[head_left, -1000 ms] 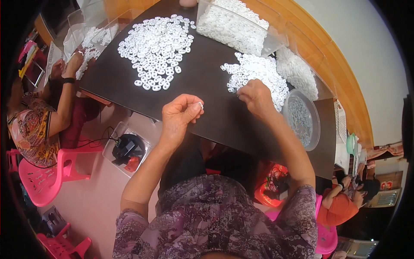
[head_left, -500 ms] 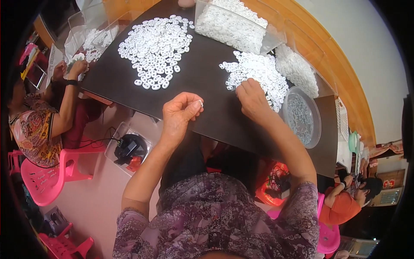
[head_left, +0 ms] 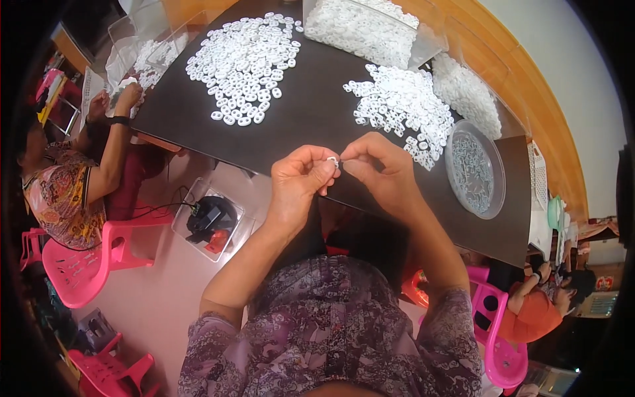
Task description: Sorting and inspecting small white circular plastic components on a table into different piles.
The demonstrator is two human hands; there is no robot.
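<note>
My left hand [head_left: 294, 185] is closed in a pinch, holding a small white plastic piece [head_left: 333, 160] above the near edge of the dark table [head_left: 317, 112]. Opposite it, my right hand [head_left: 387, 173] has thumb and forefinger pressed together right against the piece. Whatever lies between the right fingertips is too small to name. Beyond the left hand spreads a heap of white oval two-holed pieces [head_left: 245, 66]. A heap of smaller white pieces [head_left: 405, 109] lies past the right hand. To its right stands a round clear tub [head_left: 499, 205] with many small grey metal parts.
Clear boxes full of white pieces [head_left: 360, 30] line the table's back and right. A person [head_left: 66, 178] handles white pieces at the left, and another person [head_left: 532, 317] sits at the right. Pink chairs [head_left: 79, 271] and a floor bin [head_left: 231, 248] with a black device stand nearby.
My right hand has come from the heap of smaller white pieces to the left hand, and its fingertips now meet the white piece. The left hand has shifted slightly right in view.
</note>
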